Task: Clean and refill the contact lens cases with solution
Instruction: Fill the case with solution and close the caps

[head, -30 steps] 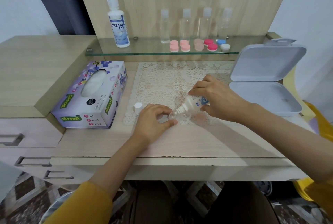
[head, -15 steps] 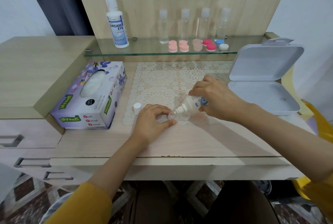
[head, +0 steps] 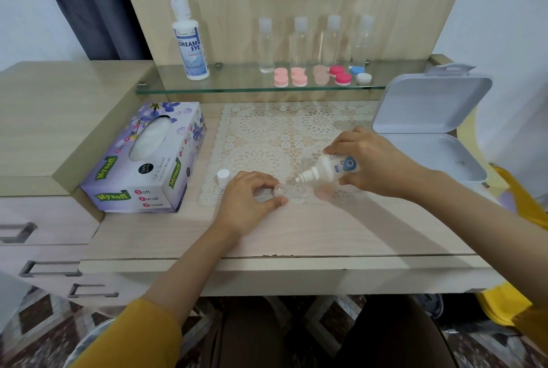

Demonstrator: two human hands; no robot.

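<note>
Change is tiny but it counts: half a second ago the tip of the small solution bottle (head: 329, 170) sat over the left well of the clear lens case (head: 292, 191), and now it's nudged toward the right well. Right hand (head: 373, 163) wraps around the tilted bottle. Left hand (head: 249, 201) pinches the case's left end, steadying it on the front edge of the lace mat (head: 267, 136). My guess: one well's filled and the other's next. The bottle's white cap (head: 223, 177) stands just beside the left hand.
</note>
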